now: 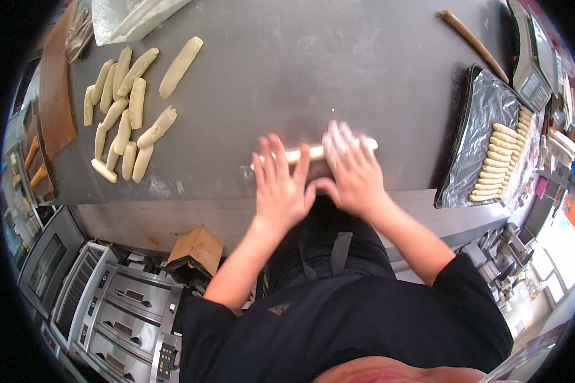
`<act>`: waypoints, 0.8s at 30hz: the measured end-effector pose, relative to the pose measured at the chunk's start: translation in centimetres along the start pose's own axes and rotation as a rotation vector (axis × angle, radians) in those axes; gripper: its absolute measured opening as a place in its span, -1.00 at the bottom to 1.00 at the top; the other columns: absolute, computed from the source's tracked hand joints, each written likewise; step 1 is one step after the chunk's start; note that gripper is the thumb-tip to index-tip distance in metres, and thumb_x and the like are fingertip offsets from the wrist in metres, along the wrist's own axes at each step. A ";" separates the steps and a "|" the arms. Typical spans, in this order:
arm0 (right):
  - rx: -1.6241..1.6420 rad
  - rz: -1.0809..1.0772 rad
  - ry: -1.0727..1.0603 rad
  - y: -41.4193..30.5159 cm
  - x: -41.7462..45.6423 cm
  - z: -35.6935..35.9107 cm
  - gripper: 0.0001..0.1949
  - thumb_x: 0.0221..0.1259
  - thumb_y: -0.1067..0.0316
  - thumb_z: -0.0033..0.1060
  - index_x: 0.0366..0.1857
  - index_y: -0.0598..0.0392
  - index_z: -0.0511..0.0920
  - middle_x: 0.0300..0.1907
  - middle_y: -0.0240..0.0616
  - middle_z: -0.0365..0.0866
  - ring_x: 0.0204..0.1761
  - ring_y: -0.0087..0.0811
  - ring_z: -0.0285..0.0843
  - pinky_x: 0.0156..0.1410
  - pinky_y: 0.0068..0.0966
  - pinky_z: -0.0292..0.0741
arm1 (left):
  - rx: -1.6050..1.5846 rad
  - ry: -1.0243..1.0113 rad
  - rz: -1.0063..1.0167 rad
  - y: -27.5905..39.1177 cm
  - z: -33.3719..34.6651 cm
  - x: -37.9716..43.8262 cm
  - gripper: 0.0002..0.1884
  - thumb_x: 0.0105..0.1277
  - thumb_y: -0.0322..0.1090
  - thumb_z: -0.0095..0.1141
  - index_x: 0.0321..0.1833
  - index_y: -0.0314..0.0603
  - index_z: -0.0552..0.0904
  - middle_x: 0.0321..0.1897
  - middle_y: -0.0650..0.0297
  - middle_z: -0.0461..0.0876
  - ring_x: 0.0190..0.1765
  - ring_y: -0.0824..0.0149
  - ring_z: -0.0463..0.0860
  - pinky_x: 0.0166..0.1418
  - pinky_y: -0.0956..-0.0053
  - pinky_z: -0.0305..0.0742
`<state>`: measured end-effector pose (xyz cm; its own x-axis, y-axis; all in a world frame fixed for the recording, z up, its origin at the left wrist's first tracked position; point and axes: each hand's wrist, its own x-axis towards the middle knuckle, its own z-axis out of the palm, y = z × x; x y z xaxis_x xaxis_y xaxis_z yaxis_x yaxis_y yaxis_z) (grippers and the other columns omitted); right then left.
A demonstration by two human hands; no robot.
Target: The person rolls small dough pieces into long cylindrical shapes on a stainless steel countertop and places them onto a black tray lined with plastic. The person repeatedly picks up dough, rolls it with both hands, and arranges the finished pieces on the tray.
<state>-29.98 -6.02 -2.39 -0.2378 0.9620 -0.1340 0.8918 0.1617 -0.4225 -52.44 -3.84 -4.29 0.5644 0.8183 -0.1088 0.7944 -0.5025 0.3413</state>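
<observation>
A long thin dough rope point(294, 155) lies across the grey worktop point(287, 86) near its front edge. Flat on the left part of the rope rests my left hand point(280, 184), fingers spread. My right hand point(354, 172), its fingers floury and blurred, lies over the right part, and the rope's end shows past it. The two thumbs are close together. Several thick dough pieces point(136, 103) lie in a loose group at the left, with one longer piece point(181, 68) apart from them. At the right, shaped dough rolls point(496, 165) sit in rows on a plastic-lined tray point(467, 139).
A wooden rolling pin point(474, 45) lies beyond the tray, beside a digital scale point(532, 86). A white plastic bag point(129, 21) is at the far left. The worktop's front edge runs close to my body; a deck oven point(134, 325) and a cardboard box point(199, 249) are below left.
</observation>
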 end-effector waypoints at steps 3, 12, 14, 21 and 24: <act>-0.119 0.063 0.225 3.1 9.2 -2.0 -0.09 0.65 -0.29 0.20 0.78 0.29 0.34 0.85 0.21 0.25 0.91 0.16 0.12 0.92 0.20 0.09 | 0.088 0.157 -0.111 -3.6 -2.3 9.2 -0.05 0.70 0.31 0.11 0.94 -0.13 0.23 0.89 -0.55 -0.08 0.90 -0.60 -0.07 0.81 -0.67 -0.10; -0.165 -0.079 0.092 5.6 7.0 -2.9 -0.20 0.72 -0.26 0.09 0.82 0.06 0.36 0.88 0.03 0.24 0.92 0.00 0.13 0.95 0.11 0.04 | 0.047 0.078 0.007 -5.5 -2.1 8.1 0.02 0.69 0.47 0.00 0.99 -0.01 0.14 0.98 -0.25 -0.09 0.99 -0.23 -0.08 0.91 -0.44 -0.21; -0.099 -0.053 0.009 4.1 1.3 -1.9 -0.18 0.65 -0.22 0.22 0.81 0.04 0.37 0.88 0.00 0.26 0.91 -0.01 0.16 0.96 0.10 0.02 | 0.027 -0.018 0.008 -3.9 -0.4 1.2 0.05 0.67 0.50 0.02 1.01 0.06 0.08 0.98 -0.26 -0.14 0.99 -0.29 -0.17 0.91 -0.47 -0.29; -0.116 0.054 0.025 3.1 -2.1 -0.3 -0.10 0.55 -0.20 0.35 0.82 0.12 0.34 0.88 0.00 0.26 0.93 -0.02 0.12 0.97 0.15 -0.08 | 0.041 -0.101 -0.038 -2.3 -1.6 -0.3 0.03 0.63 0.53 0.03 0.98 0.10 0.19 0.95 -0.38 -0.15 0.93 -0.56 -0.16 0.81 -0.71 -0.22; -0.184 0.141 0.109 4.1 5.0 -2.3 -0.06 0.67 -0.36 0.09 0.87 0.14 0.23 0.90 0.05 0.19 0.94 0.03 0.06 0.95 0.29 -0.14 | 0.084 0.064 -0.115 -4.7 -3.6 7.5 0.10 0.56 0.55 0.12 0.95 0.00 0.23 0.91 -0.49 -0.10 0.89 -0.65 -0.07 0.76 -0.77 -0.11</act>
<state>-26.60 -0.06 -2.77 -0.0723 0.9943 -0.0778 0.9707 0.0522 -0.2346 -52.77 5.72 -3.36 0.4552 0.8866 -0.0817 0.8705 -0.4239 0.2500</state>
